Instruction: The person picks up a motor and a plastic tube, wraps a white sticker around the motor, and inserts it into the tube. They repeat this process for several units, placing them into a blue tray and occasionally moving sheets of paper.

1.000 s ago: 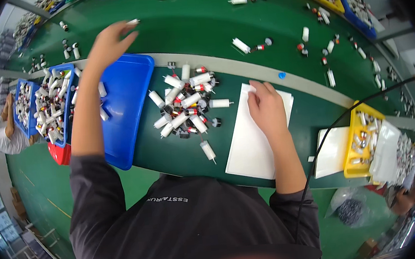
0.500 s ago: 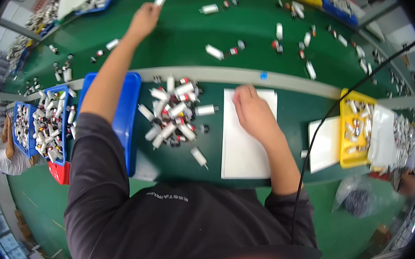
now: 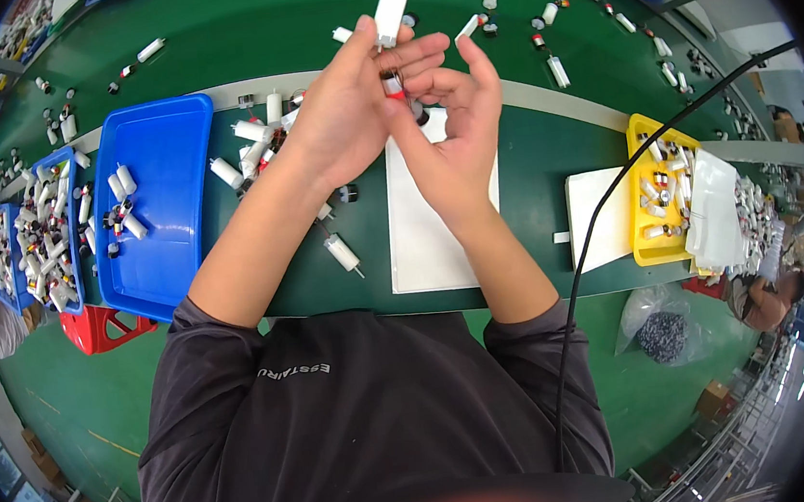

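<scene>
Above green table (image 3: 528, 156), left hand (image 3: 350, 111) fingertips pinch white cylinder (image 3: 390, 15).

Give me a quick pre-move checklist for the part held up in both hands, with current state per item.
1. Part secured: the left hand pinches the small white cylinder between its fingertips. ok.
2. Second hand in place: the right hand is raised against the left, fingers at the red-tipped lower end. ok.
3. How that lower end is seated or joined: hidden between the fingers. cannot tell.
4. Landing spot: the white sheet under the hands has bare surface. ok.
5. Supply nearby: a pile of white cylinders lies beside the blue tray. ok.
6. Black cable hangs to the right, apart from the hands. ok.
</scene>
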`<state>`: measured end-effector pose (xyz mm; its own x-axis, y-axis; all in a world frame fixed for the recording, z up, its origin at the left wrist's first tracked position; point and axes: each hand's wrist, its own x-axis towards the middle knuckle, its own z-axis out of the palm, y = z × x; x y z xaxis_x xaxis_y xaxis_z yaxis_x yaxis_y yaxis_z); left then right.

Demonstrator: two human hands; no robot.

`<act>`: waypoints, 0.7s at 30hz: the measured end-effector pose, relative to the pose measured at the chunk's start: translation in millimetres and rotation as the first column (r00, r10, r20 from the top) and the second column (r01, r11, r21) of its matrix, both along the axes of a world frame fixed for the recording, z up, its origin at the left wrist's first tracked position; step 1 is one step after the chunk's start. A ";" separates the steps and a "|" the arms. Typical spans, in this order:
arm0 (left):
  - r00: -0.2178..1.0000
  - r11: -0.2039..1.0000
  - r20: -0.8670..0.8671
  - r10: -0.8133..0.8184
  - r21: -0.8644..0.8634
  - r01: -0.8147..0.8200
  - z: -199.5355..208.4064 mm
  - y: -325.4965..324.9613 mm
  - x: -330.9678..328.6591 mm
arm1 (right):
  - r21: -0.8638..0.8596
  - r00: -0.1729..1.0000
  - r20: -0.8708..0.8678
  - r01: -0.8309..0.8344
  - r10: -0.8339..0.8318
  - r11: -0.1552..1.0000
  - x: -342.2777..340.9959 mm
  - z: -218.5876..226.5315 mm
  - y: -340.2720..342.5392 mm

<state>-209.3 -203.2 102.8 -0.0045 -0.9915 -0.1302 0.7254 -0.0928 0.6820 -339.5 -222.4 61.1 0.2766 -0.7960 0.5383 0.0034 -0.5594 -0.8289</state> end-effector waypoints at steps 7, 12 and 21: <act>0.993 0.986 -0.003 -0.114 -0.124 0.113 -19.2 -5.6 -4.2 | 0.034 0.985 0.171 -0.006 0.000 0.999 -6.9 -14.7 -9.7; 0.910 0.967 0.384 -0.158 -0.127 0.222 -21.9 -9.0 10.0 | -0.007 0.978 0.205 0.049 -0.046 0.999 -8.9 -17.7 -13.8; 0.874 0.987 0.486 -0.011 -0.135 0.088 -25.7 -12.3 17.0 | -0.056 0.973 0.221 0.072 -0.058 0.996 -21.2 -6.6 -19.6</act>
